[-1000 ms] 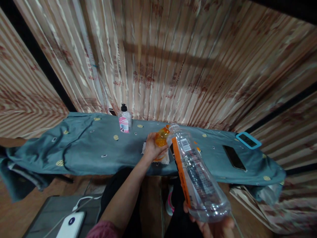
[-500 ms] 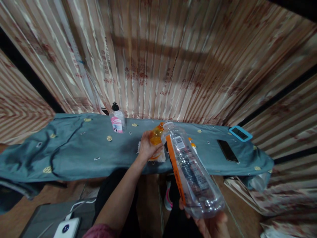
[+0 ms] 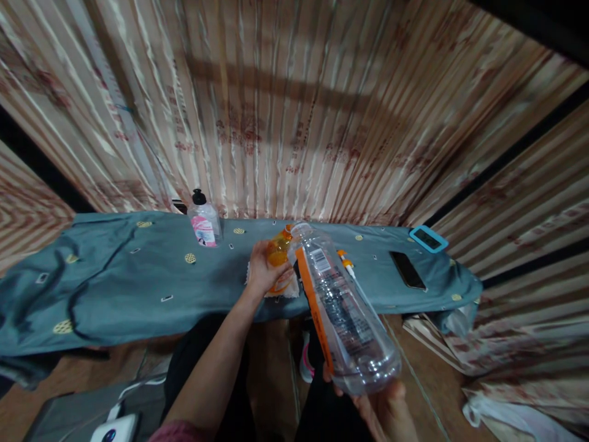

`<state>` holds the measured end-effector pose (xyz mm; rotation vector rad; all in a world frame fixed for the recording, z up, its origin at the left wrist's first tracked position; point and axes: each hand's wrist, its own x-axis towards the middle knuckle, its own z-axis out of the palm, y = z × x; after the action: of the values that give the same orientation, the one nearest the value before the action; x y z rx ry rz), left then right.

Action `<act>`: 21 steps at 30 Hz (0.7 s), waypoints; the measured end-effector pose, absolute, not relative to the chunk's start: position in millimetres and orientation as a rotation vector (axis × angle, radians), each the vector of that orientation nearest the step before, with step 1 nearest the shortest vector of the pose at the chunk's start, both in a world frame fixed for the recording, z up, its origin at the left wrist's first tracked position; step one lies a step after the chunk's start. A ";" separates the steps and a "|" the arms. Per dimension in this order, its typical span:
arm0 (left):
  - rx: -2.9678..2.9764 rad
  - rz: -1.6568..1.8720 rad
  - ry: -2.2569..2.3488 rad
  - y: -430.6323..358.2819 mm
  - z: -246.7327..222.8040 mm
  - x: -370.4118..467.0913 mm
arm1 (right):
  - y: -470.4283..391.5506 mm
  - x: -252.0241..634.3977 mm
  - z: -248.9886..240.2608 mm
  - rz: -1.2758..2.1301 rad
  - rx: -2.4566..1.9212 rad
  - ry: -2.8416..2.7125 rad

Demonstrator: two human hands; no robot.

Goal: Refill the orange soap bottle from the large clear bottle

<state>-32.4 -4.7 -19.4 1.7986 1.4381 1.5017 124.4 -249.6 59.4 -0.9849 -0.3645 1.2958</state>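
My left hand is wrapped round a small orange bottle above the middle of the cloth-covered table. My right hand grips the base of a large clear plastic bottle with an orange label strip and a barcode. This bottle leans to the left, its open mouth against or very near the top of the orange bottle; I cannot tell whether they touch. Below the orange bottle lies a white cloth or wipe, partly hidden by my hand. A white object with orange parts lies behind the clear bottle.
A clear pump-top bottle with a pink label stands left on the teal tablecloth. To the right lie a black phone and a blue-framed device. A white power bank with a cable sits low left. Curtains hang behind.
The whole view has shifted, so most things sit further left in the picture. Both hands keep their grips, and the clear bottle stays tilted against the orange one much as before.
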 end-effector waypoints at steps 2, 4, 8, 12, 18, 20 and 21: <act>1.805 1.540 1.414 -3.2 -20.2 -33.1 | -249.7 124.3 59.2 1.289 -0.985 -0.354; 1.819 1.576 1.388 -1.7 -20.7 -33.9 | -249.6 124.0 59.6 1.282 -0.991 -0.347; 1.864 1.586 1.395 -0.2 -19.6 -35.1 | -249.2 124.0 60.7 1.279 -1.013 -0.354; 1.907 1.541 1.430 -0.5 -16.1 -36.9 | -247.8 124.5 61.3 1.296 -1.015 -0.342; 1.970 1.466 1.444 -0.9 -13.6 -40.9 | -247.2 131.1 58.5 1.307 -1.008 -0.354; 1.980 1.445 1.446 -1.4 -13.5 -41.9 | -247.9 138.8 52.4 1.367 -0.969 -0.430; 1.987 1.431 1.448 -1.9 -13.3 -42.2 | -248.0 143.4 48.6 1.384 -0.956 -0.507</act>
<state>-42.2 -1.9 -13.3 1.9866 1.4481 1.4314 143.4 -248.0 48.6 -0.9561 -0.5068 1.3843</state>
